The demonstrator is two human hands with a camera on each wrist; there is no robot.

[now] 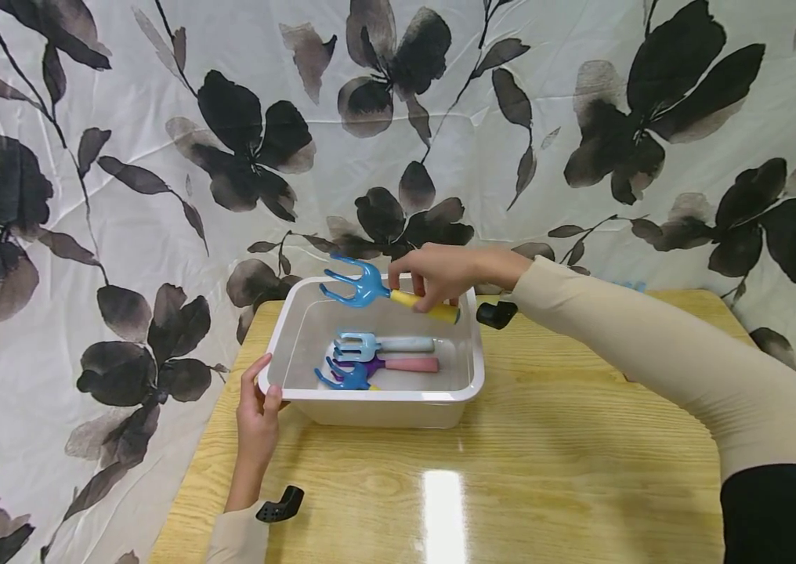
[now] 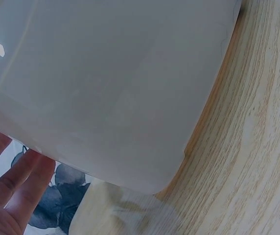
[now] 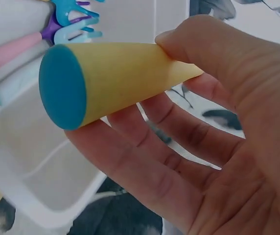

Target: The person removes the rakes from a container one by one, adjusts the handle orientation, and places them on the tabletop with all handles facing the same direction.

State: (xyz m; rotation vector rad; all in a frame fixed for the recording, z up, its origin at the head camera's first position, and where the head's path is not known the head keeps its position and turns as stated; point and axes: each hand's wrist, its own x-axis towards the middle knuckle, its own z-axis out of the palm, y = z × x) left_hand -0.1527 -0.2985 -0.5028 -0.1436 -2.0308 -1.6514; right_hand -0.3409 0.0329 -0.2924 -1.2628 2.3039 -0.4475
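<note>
My right hand (image 1: 449, 270) holds a blue garden hand fork (image 1: 368, 287) by its yellow handle, above the back right of a white plastic tub (image 1: 384, 395). The tines point left. Up close in the right wrist view, thumb and fingers pinch the tapered handle (image 3: 115, 71), its blue end cap facing the camera. Inside the tub lie a light blue fork (image 1: 361, 345), a purple fork with a pink handle (image 1: 408, 364) and another blue fork (image 1: 352, 378), whose handle is mostly hidden by the front rim. My left hand (image 1: 257, 419) grips the tub's left front corner.
The tub stands on a light wooden table (image 1: 546, 470) near its back edge. Behind hangs a white cloth (image 1: 511, 157) with dark flowers, which also drops along the table's left side. Black wrist devices (image 1: 497, 314) sit on both wrists.
</note>
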